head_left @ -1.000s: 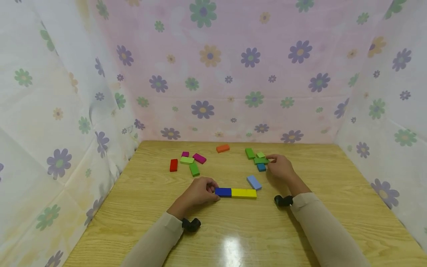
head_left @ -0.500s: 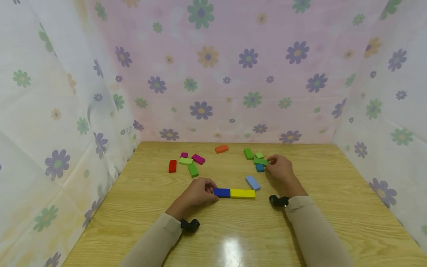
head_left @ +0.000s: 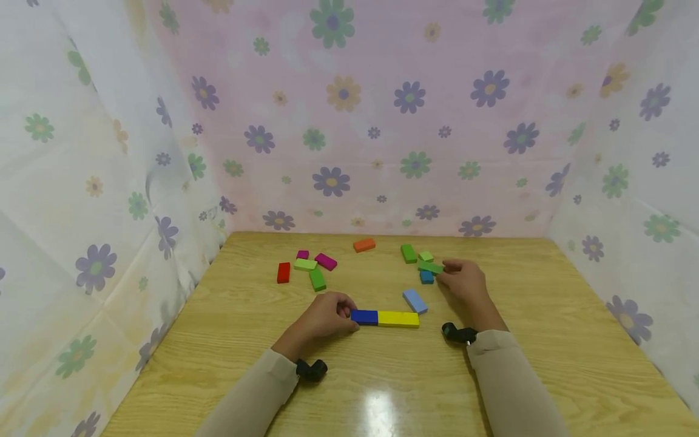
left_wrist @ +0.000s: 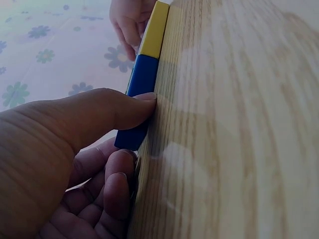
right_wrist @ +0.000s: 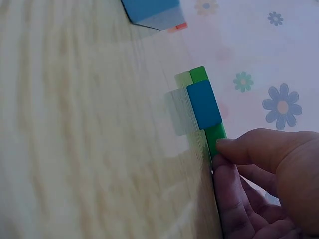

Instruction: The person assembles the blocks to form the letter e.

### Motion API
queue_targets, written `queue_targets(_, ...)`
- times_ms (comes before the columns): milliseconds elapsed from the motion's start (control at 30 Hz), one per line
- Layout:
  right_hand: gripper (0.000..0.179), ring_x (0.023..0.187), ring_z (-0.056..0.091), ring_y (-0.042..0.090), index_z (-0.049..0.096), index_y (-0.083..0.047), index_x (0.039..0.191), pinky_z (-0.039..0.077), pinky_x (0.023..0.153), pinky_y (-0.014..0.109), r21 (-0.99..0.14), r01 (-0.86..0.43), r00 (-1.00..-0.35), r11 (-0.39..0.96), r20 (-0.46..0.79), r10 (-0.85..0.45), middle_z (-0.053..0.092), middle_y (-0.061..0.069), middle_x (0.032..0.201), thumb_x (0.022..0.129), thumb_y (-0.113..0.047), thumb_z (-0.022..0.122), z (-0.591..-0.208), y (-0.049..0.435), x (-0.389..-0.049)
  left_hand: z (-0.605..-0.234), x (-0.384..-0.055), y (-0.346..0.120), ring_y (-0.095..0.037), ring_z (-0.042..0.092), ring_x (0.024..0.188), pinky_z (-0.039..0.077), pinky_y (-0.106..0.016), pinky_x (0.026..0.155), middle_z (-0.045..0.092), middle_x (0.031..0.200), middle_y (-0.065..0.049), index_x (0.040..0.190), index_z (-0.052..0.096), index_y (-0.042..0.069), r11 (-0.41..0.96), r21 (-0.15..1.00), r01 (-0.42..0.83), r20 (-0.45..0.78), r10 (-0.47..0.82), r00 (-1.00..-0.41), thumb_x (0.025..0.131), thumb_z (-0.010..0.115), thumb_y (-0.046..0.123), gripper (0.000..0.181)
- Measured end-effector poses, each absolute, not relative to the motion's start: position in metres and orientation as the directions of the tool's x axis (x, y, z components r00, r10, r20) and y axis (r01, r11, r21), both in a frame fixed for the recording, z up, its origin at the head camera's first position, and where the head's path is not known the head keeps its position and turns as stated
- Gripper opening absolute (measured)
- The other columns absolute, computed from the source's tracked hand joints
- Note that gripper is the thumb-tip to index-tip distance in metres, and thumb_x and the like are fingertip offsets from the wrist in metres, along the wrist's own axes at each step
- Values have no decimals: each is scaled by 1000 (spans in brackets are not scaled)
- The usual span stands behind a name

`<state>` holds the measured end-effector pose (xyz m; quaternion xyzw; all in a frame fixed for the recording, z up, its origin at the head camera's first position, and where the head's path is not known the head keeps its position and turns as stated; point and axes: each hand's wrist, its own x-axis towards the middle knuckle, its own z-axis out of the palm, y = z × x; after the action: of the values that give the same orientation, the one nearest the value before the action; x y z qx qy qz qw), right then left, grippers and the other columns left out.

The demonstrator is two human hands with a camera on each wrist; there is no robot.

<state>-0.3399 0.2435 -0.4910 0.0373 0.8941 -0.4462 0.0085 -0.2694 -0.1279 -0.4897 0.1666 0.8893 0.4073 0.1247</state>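
My left hand [head_left: 326, 314] pinches the left end of a dark blue block [head_left: 364, 317], with the thumb across its near side in the left wrist view. End to end with it, a yellow block [head_left: 398, 319] lies on its right, in one straight row. My right hand [head_left: 464, 280] pinches the right end of a green block [head_left: 429, 267], which sits slightly aslant. A small teal-blue block [head_left: 426, 277] is just in front of that green one and partly covers it in the right wrist view. Behind it lies a small light green block [head_left: 426, 257].
A light blue block [head_left: 415, 300] lies behind the yellow one. Another green block [head_left: 408, 254] and an orange block [head_left: 364, 245] are at the back. A red block [head_left: 283, 272], a magenta block [head_left: 326, 261] and several others are scattered at the left of the wooden table [head_left: 393, 382].
The green block at my right hand has turned slightly, its right end coming nearer, and the hand has shifted a little with it. My left hand keeps its hold on the dark blue block.
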Motion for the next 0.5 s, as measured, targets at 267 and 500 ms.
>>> queue_targets(267,47,126,57,42,63,-5,140,48,104,56,-784,45,-999,619,-24,42,62,23,138,100,-28,68,-494,244,-338,-491,-270,-128,-15,59,83,51,-26,74,64,88,2,100,73,20,610,766,204,-78,402,-912,81,90,28,27)
queue_targets(500,44,119,60,40,65,-4,136,50,101,54,-778,37,-999,627,-10,46,65,23,132,99,-28,69,-494,244,-337,-491,-269,-128,-14,59,82,51,-26,74,64,88,2,100,73,20,610,764,212,-71,405,-911,80,90,27,27)
